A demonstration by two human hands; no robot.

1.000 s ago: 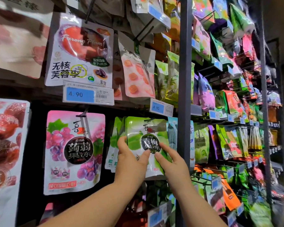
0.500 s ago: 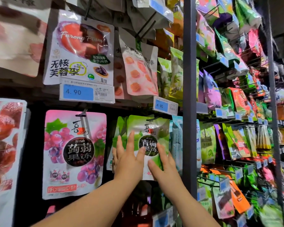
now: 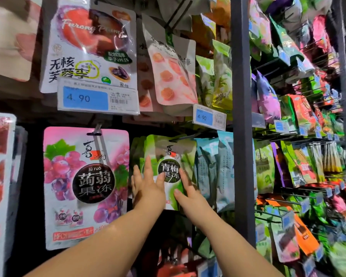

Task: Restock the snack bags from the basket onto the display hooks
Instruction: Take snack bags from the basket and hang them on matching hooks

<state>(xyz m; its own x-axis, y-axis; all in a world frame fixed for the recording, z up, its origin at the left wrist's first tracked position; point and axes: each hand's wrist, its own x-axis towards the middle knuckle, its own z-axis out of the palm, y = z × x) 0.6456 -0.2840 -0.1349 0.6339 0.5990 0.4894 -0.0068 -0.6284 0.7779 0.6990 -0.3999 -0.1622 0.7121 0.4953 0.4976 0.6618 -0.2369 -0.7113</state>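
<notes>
Head view: left hand point(image 3: 148, 188) and right hand point(image 3: 190, 195), both flat and open, press the green snack bag point(image 3: 169, 148).
I'd push evenly, seating it squarely on its hook point(image 3: 179, 138).

The dark display rack point(image 3: 242, 96) has hooks point(image 3: 97, 127) carrying a pink grape bag point(image 3: 86, 186) beside green plum bags point(image 3: 168, 148).

A blue price tag point(image 3: 98, 98) hangs left of a dark upright post point(image 3: 242, 116).
</notes>
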